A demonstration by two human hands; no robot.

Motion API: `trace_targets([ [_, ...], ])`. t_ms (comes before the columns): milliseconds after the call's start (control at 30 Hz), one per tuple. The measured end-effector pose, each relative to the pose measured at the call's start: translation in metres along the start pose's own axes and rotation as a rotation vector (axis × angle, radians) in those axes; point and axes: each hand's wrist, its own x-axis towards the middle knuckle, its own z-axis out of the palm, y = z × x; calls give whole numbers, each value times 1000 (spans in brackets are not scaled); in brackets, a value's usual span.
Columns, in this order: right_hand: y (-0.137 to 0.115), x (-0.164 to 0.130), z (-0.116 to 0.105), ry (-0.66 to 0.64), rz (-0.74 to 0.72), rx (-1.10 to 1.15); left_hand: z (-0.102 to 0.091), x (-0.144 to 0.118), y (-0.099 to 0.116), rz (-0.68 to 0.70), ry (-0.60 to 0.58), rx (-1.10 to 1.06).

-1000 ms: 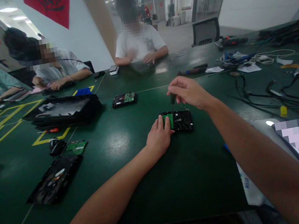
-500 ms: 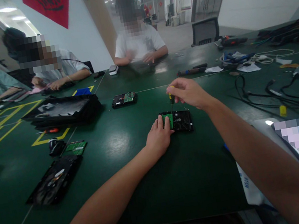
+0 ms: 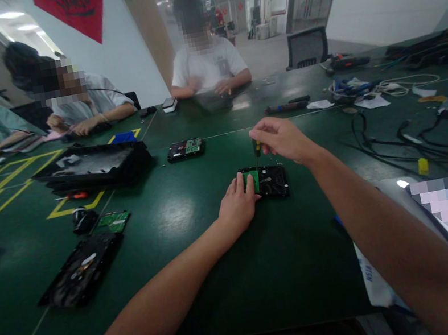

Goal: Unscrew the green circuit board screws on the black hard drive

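Here, left hand (image 3: 237,206) flat on hard drive (image 3: 270,181), right hand (image 3: 283,138) pinching screwdriver (image 3: 257,149); any label probably unreadable.

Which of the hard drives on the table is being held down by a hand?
The hard drive under the left hand, below the right hand's screwdriver; the others lie untouched.

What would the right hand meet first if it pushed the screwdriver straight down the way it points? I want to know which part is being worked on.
The right hand holds the screwdriver upright; straight down lies the hard drive, by its green circuit board. The exact spot is unclear.
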Motion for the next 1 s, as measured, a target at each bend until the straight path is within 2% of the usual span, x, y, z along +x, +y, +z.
trace_targets([
  [300, 2, 4, 3, -38, 57, 158, -3, 1, 2, -9, -32, 3],
  [467, 3, 3, 0, -7, -2, 36, -3, 0, 2, -4, -20, 0],
  [767, 1, 4, 2, -47, 74, 146, -3, 1, 1, -3, -32, 10],
  [1000, 6, 4, 0, -2, 5, 17, -2, 1, 1, -4, -33, 29],
])
